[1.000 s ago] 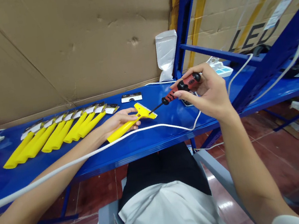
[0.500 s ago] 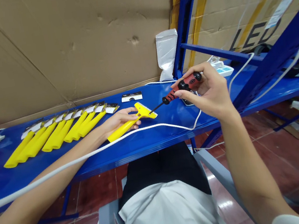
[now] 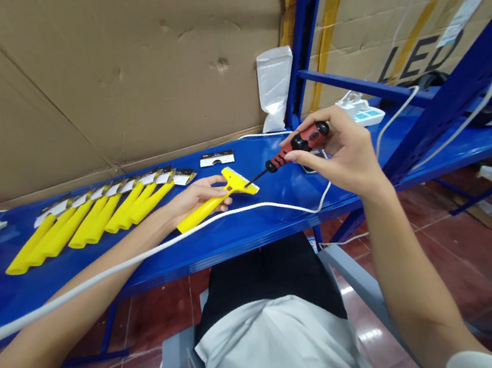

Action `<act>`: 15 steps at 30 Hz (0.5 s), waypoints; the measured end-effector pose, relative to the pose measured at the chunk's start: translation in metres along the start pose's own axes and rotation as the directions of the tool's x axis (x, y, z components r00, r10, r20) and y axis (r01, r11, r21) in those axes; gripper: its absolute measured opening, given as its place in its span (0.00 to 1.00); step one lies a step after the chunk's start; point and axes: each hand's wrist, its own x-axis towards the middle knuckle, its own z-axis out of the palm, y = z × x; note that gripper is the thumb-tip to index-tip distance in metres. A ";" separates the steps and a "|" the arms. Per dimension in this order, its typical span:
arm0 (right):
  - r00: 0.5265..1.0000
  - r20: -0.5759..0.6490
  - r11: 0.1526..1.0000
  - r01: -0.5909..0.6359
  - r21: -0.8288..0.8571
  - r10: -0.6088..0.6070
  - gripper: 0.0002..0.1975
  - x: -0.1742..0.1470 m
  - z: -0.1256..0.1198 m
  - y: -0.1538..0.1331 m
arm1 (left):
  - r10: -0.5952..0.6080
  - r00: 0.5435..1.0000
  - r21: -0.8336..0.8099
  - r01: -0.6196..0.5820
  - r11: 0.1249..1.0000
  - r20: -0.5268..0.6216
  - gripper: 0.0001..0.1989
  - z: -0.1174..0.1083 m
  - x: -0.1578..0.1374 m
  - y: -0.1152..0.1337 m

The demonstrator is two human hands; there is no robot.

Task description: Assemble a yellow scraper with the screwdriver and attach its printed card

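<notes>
My left hand [image 3: 202, 197] is closed around the neck of a yellow scraper [image 3: 199, 214], whose wide head points up and to the right. In my right hand [image 3: 345, 150] is a red and black screwdriver [image 3: 290, 152], pinched around its handle. The screwdriver's thin dark shaft slants down to the left, with its tip at the right part of the scraper head. Whether the tip sits in a screw is too small to tell. Behind the scraper lies a small black and white blade pack [image 3: 217, 158].
Several yellow scrapers [image 3: 86, 222] with packaged ends lie in a row on the blue shelf [image 3: 146, 265]. A white cable [image 3: 250, 208] crosses in front of my left forearm. A white pouch [image 3: 276, 86] leans by the blue post; a power strip [image 3: 367, 115] stands at right.
The screwdriver handle and my right hand have shifted very slightly left and down. My left hand and the scraper stay in place.
</notes>
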 end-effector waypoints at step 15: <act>0.999 -0.041 0.999 0.033 0.001 -0.033 0.20 0.002 0.000 0.002 | -0.008 1.000 0.008 0.009 1.000 -0.028 0.16 0.000 0.000 0.000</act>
